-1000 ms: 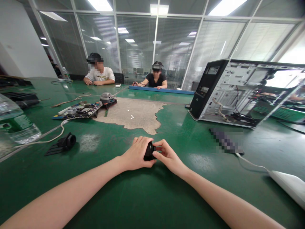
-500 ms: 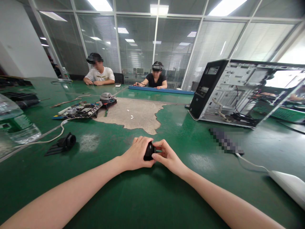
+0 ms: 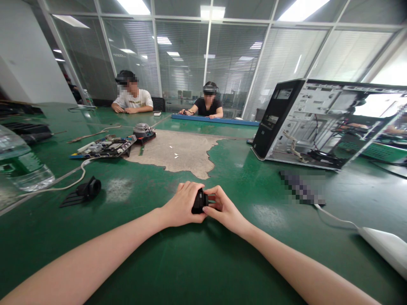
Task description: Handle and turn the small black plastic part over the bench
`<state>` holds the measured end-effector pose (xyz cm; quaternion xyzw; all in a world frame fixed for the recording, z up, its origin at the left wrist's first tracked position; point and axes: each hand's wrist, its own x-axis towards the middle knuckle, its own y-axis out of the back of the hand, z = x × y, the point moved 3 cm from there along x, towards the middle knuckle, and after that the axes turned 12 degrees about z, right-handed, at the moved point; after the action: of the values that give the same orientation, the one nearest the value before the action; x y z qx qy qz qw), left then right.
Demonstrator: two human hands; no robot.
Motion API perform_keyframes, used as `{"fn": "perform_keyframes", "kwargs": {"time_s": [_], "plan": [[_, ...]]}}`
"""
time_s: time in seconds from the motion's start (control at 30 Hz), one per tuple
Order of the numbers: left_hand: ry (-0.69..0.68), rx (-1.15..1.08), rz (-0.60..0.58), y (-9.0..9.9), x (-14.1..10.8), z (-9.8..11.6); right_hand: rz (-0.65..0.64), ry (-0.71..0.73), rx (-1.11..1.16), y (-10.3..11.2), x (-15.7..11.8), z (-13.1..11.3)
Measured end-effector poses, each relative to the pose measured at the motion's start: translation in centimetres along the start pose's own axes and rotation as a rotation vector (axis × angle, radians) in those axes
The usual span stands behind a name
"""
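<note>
A small black object [image 3: 199,202] is between my two hands, low over the green table [image 3: 152,262] near the middle of the view. My left hand [image 3: 182,205] wraps round its left side, fingers on top and thumb below. From the right, my right hand [image 3: 222,206] pinches its right edge between thumb and fingertips. The palms hide part of the object, so its full shape does not show. A separate black plastic part [image 3: 87,190] with a round end lies on the table to the left of my hands.
An open computer case [image 3: 276,123] stands at the right. A circuit board [image 3: 108,146] with a cable is at the left, behind a plastic bottle [image 3: 22,165]. A pixelated device [image 3: 302,188] and white object [image 3: 384,248] lie right. Two people sit across the table.
The right fingers have shifted slightly on the black object, and a little more of its right edge shows. My left hand has stayed in place.
</note>
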<state>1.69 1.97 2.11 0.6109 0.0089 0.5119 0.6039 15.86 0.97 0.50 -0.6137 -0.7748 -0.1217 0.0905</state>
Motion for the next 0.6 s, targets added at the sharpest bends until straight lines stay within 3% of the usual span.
{"fn": "perform_keyframes", "kwargs": {"time_s": [0.3,0.6], "plan": [[-0.007,-0.003,-0.004,0.18,0.11,0.20,0.021,-0.027,-0.052,0.09,0.05,0.14],[-0.002,0.004,-0.007,0.11,-0.01,0.07,-0.046,0.006,0.022,-0.17,-0.08,-0.03]]}}
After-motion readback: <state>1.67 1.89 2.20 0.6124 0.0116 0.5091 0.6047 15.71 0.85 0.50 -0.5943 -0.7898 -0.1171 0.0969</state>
